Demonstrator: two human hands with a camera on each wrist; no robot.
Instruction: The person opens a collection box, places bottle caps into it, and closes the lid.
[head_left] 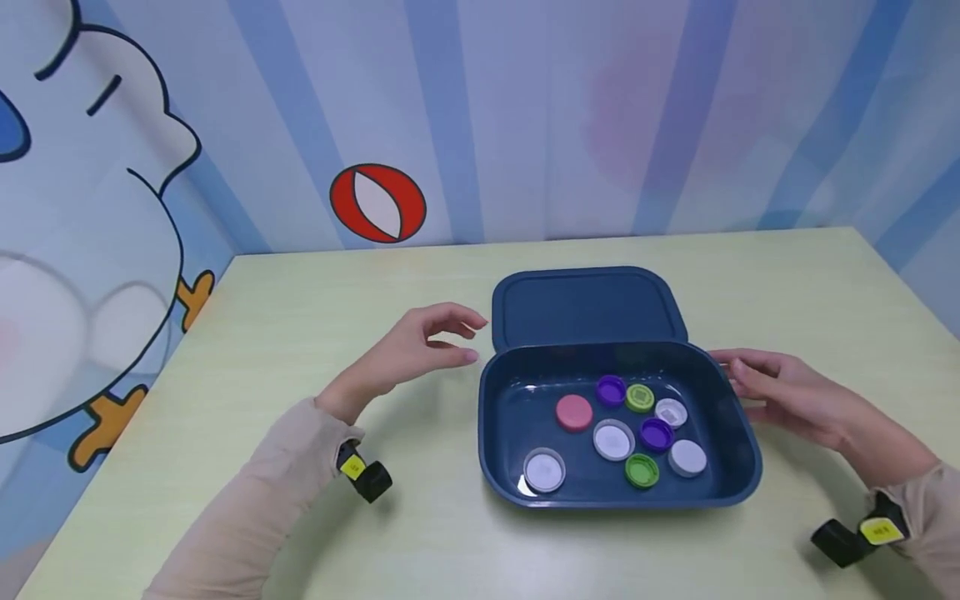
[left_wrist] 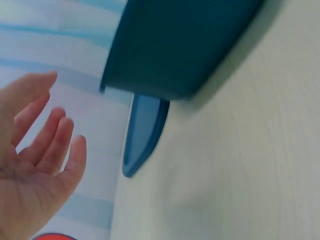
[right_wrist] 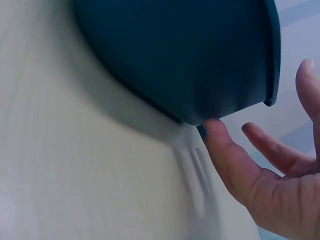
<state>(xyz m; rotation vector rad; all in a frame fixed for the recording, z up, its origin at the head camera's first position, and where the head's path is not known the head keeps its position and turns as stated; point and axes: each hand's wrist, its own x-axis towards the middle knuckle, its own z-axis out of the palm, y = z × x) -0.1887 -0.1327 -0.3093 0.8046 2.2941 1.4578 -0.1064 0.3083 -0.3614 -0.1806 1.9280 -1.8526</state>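
A dark blue box (head_left: 517, 421) stands uncovered on the table, its matching lid (head_left: 588, 308) lying flat just behind it. Inside are several round bottle caps: a pink cap (head_left: 573, 412), purple caps (head_left: 657, 434), green caps (head_left: 642, 471) and white caps (head_left: 544, 470). My left hand (head_left: 423, 346) hovers left of the box with loosely bent fingers, holding nothing and apart from the wall. At the box's far right corner is my right hand (head_left: 798, 396); in the right wrist view its fingertips (right_wrist: 215, 127) are right at the box's outer wall (right_wrist: 190, 60).
The pale wooden table (head_left: 420, 533) runs back to a blue striped wall (head_left: 510, 125) printed with a red and white ball (head_left: 377, 203). On the left is a cartoon figure (head_left: 82, 275). Each wrist carries a small black camera (head_left: 371, 481).
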